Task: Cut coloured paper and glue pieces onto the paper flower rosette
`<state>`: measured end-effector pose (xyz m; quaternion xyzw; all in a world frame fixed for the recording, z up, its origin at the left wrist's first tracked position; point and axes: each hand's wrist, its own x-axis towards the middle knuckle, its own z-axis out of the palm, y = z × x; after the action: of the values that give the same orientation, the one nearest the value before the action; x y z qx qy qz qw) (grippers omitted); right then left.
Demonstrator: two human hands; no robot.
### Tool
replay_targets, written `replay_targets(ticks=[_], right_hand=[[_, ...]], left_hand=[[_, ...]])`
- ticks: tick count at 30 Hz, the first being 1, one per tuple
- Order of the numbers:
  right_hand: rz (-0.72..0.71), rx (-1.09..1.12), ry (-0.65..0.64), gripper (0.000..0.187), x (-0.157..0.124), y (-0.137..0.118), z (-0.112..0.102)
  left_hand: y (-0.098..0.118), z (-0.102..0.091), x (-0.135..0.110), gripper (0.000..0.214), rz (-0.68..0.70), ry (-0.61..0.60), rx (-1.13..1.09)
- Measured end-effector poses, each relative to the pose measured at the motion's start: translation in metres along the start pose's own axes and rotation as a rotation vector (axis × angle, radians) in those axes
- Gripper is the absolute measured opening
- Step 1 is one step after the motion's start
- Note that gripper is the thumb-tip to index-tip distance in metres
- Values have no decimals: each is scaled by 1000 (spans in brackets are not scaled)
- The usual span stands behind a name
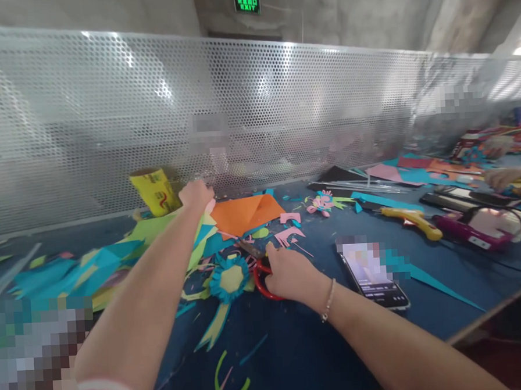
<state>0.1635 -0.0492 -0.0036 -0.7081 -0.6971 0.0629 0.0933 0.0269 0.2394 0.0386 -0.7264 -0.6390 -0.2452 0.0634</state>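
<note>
My right hand point(291, 275) is closed on scissors with red handles point(260, 281), their blades pointing up and to the left over the table. Just left of them lies a blue fringed paper rosette point(230, 277) with a pale yellow centre and forked tails. Stretched forward to the paper pile by the mesh screen, my left hand point(196, 195) looks closed, and its fingertips are hidden from me. A bit of pale pink shows at its edge; I cannot tell whether it is held. Beside that hand are an orange paper sheet point(248, 214) and a yellow cardboard tube point(156, 192).
A phone point(373, 276) with a lit screen lies right of my right hand. Beyond it are a yellow glue gun point(413, 222) and a purple one point(472, 230) with a cord. Perforated metal point(255, 102) borders the back. At far right, another person's hand point(510, 179) is at the table.
</note>
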Motion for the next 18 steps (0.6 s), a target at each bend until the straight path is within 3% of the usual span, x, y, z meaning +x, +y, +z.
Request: replay_targets(ticks=[7, 14, 18], right_hand=[[-13, 5, 6, 30, 1, 1, 1], [3, 40, 0, 28, 2, 2, 2], [24, 71, -5, 27, 2, 6, 0]], left_hand=[[19, -34, -2, 33, 113, 180, 23], [38, -66, -11, 48, 161, 293, -344], [34, -77, -20, 32, 148, 258, -467]])
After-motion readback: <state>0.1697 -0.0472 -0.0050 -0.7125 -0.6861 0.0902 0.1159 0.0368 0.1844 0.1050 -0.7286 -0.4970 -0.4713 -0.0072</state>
